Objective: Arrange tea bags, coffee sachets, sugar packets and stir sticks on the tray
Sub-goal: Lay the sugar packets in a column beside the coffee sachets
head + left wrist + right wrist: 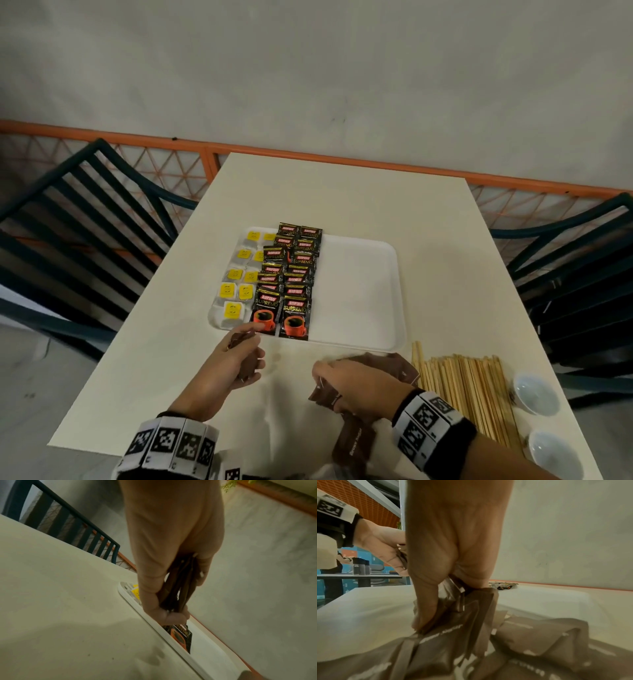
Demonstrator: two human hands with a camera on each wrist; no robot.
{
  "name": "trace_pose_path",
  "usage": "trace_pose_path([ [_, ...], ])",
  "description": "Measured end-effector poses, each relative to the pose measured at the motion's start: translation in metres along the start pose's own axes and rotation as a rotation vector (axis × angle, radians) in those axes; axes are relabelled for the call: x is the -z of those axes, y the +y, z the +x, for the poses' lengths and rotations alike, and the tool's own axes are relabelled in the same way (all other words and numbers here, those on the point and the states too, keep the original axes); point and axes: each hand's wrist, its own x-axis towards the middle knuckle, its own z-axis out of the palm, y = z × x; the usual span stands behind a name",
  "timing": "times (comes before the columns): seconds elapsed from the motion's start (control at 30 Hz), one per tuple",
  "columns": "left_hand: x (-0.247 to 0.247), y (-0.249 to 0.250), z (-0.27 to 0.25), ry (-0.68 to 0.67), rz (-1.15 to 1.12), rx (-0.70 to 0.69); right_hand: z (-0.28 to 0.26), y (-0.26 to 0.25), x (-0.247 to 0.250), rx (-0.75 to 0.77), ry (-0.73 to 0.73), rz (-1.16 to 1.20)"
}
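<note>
White tray (pixel 363 274) sat mid-table (pixel 164 342). Tea bags (pixel 236 284) filled the tray's left edge; coffee sachets (pixel 291 274) lay in two columns just beside them. Left hand (pixel 236 359), just short of the tray's near rim, clenched a bundle of brown sugar packets (pixel 178 586). Right hand (pixel 356 387) gripped more packets from the loose brown pile (pixel 539 635) near the tray. Stir sticks (pixel 469 387) lay off the tray's near right corner, two white bowls (pixel 534 394) beyond.
</note>
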Motion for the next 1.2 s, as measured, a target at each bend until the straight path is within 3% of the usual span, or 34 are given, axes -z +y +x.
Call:
trace_pose_path([
  [0.13, -0.009, 0.002, -0.004, 0.002, 0.044, -0.071, -0.004, -0.008, 0.015, 0.003, 0.069, 0.207],
  [0.27, -0.020, 0.004, -0.004, -0.027, 0.080, -0.111, -0.004, -0.018, 0.038, 0.033, 0.374, 0.569],
  [0.4, -0.031, 0.008, -0.002, -0.142, 0.077, -0.133, 0.005, -0.031, 0.052, 0.079, 0.569, 1.010],
  [0.5, -0.040, 0.016, 0.000, -0.242, -0.022, -0.115, 0.015, -0.043, 0.054, 0.049, 0.597, 1.170],
  [0.7, -0.042, 0.030, 0.003, -0.309, -0.181, -0.067, 0.019, -0.060, 0.043, 0.121, 0.655, 0.832],
  [0.87, -0.039, 0.033, 0.000, -0.403, -0.234, -0.023, 0.024, -0.058, 0.033, 0.122, 0.724, 0.737],
  [1.03, -0.043, 0.033, -0.002, -0.480, -0.265, -0.007, 0.028, -0.058, 0.022, 0.139, 1.096, 0.516],
  [1.2, -0.044, 0.032, 0.004, -0.474, -0.352, -0.048, 0.028, -0.060, 0.027, 0.105, 1.281, 0.496],
])
